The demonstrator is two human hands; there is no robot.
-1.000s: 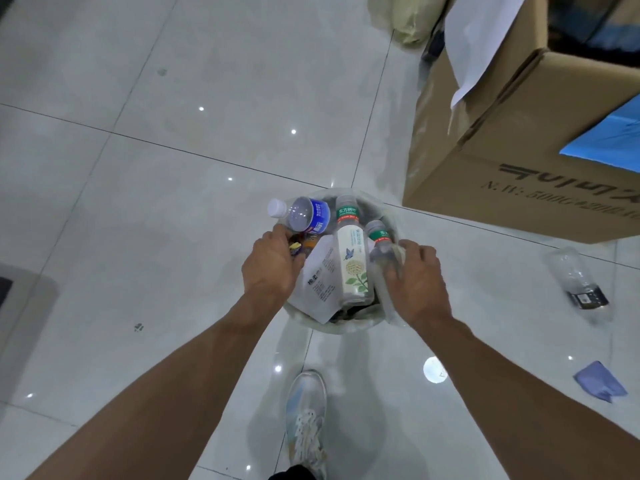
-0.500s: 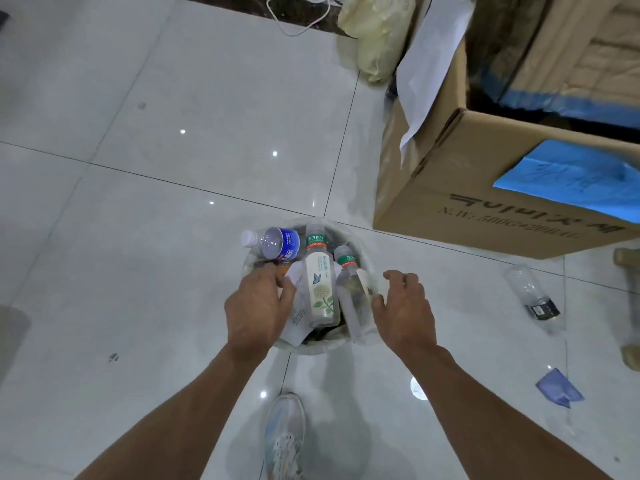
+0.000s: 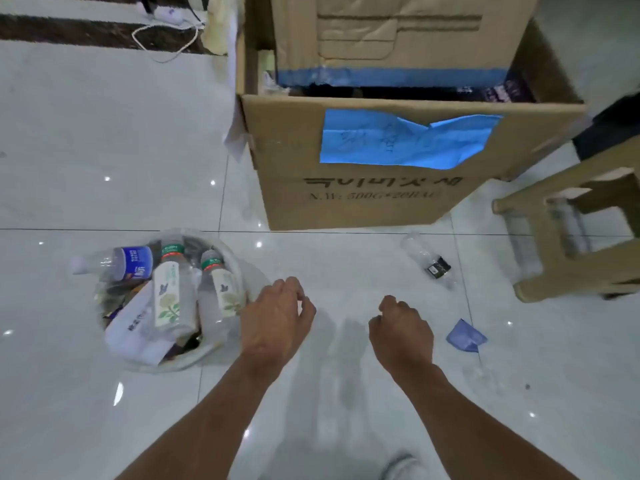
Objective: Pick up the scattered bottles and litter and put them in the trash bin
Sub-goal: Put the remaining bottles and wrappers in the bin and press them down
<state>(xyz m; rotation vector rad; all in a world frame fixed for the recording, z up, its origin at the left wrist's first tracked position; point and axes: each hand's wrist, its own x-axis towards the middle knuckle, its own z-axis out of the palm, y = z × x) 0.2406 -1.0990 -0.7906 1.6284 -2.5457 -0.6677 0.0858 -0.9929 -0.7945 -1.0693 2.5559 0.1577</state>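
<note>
The trash bin (image 3: pixel 227 348) stands on the floor at the left, packed with plastic bottles (image 3: pixel 173 292) and a white paper packet (image 3: pixel 135 327). My left hand (image 3: pixel 273 317) hangs just right of the bin's rim, fingers loosely curled, holding nothing. My right hand (image 3: pixel 401 330) is further right, also loosely curled and holding nothing. A clear empty bottle with a black label (image 3: pixel 429 259) lies on the floor beyond my right hand. A crumpled blue scrap of litter (image 3: pixel 465 337) lies just right of my right hand.
A large open cardboard box (image 3: pixel 381 174) with a blue paper label stands straight ahead. A wooden stool (image 3: pixel 571 230) is at the right. A white cable (image 3: pixel 162 39) lies far back left. My shoe (image 3: pixel 401 467) shows at the bottom edge.
Both hands have left the bin and moved right over the open floor. The view has swung right, so the bin now sits at the left and the stool has come into view.
</note>
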